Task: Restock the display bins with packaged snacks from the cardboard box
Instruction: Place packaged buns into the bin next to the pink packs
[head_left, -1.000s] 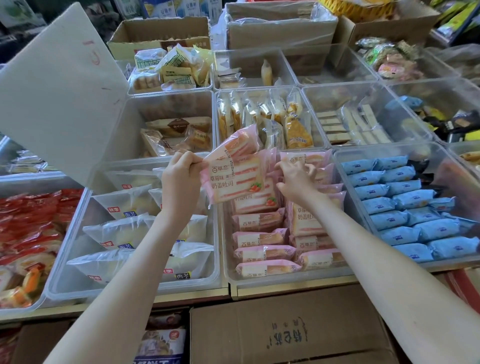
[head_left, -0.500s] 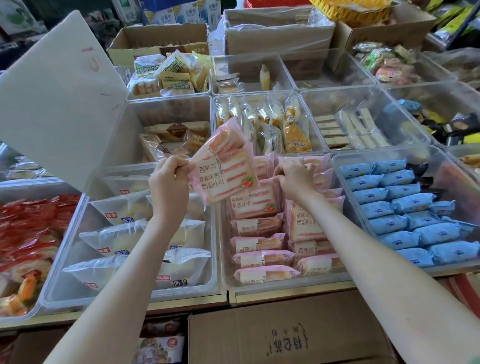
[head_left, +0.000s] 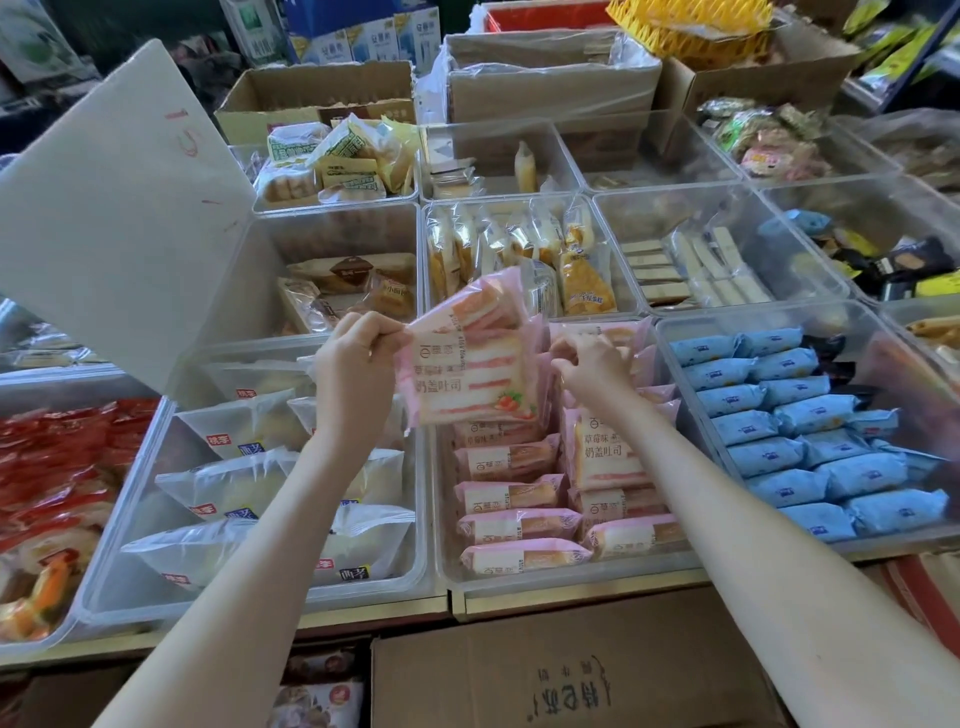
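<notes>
Shop display bins (head_left: 332, 228): left hand (head_left: 353, 358) pinches pink packets (head_left: 467, 364) by the seal above pink bin (head_left: 519, 587). They're likely light and crushable. Right hand (head_left: 592, 364) curled inside, grip unclear.

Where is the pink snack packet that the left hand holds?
Head view, centre: the left hand pinches the pink plastic snack packet by its left edge, above the back of the clear plastic bin of pink packets, beside the right hand.
</notes>
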